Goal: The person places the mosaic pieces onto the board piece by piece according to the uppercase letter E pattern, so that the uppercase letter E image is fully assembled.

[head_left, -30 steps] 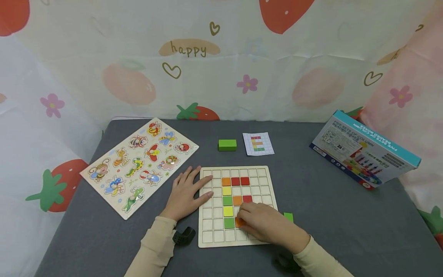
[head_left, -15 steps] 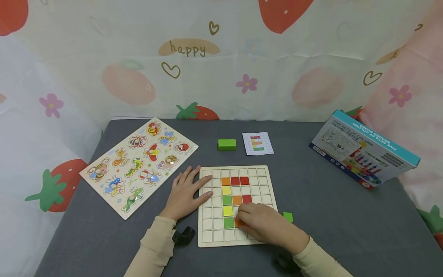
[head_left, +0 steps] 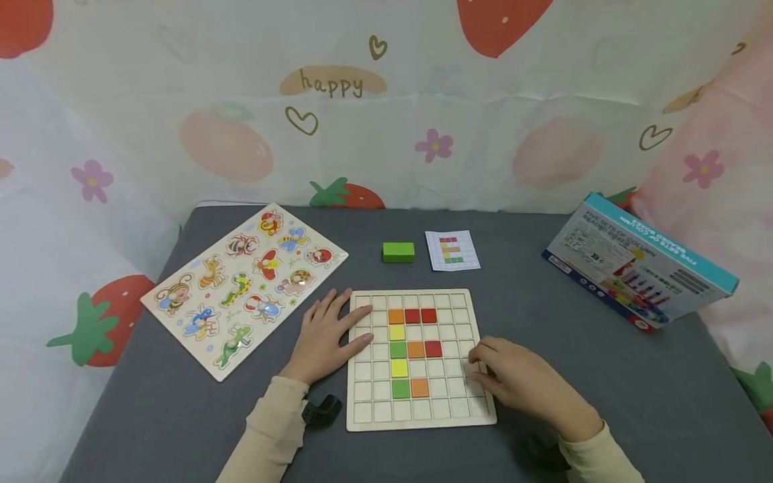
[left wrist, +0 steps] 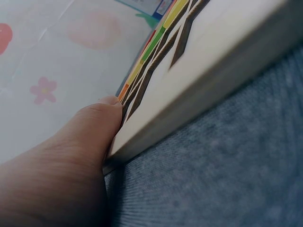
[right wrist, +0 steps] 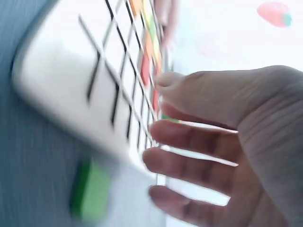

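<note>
A light wooden grid board (head_left: pixel 421 425) lies on the table, with orange, red, yellow and green square tiles in several cells. My left hand (head_left: pixel 320 342) rests with spread fingers on the board's left edge; its thumb (left wrist: pixel 90 127) touches the rim in the left wrist view. Over the right edge of the board hovers my right hand (head_left: pixel 525 382), its fingers loosely bent and nothing between them. An orange tile (head_left: pixel 419 388) sits right of a green tile (head_left: pixel 400 388) in the lower row. In the right wrist view, a green block (right wrist: pixel 91 191) lies beside the board.
Behind the board are another green block (head_left: pixel 398 253) and a small card (head_left: pixel 452 251) printed with a coloured grid pattern. An insect picture puzzle (head_left: pixel 241 288) lies at the left. A cardboard box (head_left: pixel 640 261) stands tilted at the back right.
My right hand has let go of the orange tile in the lower row and moved right to the board's edge, now covering the green block there. The left hand has stayed put.
</note>
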A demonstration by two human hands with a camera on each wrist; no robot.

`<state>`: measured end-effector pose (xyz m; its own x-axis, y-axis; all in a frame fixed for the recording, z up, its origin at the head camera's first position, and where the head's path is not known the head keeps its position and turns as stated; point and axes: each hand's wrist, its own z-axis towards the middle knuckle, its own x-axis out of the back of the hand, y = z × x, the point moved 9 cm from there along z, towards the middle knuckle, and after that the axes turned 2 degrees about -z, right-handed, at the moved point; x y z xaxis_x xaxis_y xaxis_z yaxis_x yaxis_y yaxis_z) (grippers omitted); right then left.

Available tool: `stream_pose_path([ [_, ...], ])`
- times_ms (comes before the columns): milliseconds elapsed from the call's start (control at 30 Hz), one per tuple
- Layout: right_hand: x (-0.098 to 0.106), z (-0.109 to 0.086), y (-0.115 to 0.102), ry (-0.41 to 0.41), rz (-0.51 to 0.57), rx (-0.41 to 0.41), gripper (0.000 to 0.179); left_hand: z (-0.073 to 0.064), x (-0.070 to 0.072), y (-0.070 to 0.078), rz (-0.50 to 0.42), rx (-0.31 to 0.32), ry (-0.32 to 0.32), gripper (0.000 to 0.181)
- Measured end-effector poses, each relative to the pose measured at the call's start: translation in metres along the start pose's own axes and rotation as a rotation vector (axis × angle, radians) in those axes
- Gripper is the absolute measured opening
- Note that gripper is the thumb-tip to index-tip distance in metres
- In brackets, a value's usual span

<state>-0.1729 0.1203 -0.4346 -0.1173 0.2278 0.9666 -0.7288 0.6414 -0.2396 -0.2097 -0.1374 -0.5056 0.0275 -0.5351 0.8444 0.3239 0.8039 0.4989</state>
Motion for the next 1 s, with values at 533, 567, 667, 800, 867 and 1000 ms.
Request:
stream_pose_path([
  [533, -0.006, -0.031, 0.034, -0.168, 0.104, -0.154, 0.021, 0.001, -0.002, -0.001, 0.007, 0.006, -0.008, 0.057],
  [567, -0.006, -0.031, 0.034, -0.166, 0.104, -0.152, 0.022, 0.001, -0.002, -0.001, 0.006, 0.006, -0.008, 0.057],
  [667, -0.005, -0.032, 0.034, -0.159, 0.098, -0.144, 0.023, 0.001, -0.003, -0.002, 0.008, 0.006, -0.009, 0.057],
  [800, -0.004, -0.034, 0.033, -0.152, 0.085, -0.134, 0.026, 0.001, -0.002, -0.002, 0.009, 0.007, -0.006, 0.057],
  [867, -0.004, -0.034, 0.033, -0.148, 0.073, -0.127, 0.027, 0.001, -0.001, -0.001, 0.011, 0.007, -0.005, 0.057],
  [1000, -0.003, -0.034, 0.032, -0.140, 0.057, -0.125, 0.028, 0.001, -0.001, 0.000, 0.014, 0.008, -0.007, 0.057],
])
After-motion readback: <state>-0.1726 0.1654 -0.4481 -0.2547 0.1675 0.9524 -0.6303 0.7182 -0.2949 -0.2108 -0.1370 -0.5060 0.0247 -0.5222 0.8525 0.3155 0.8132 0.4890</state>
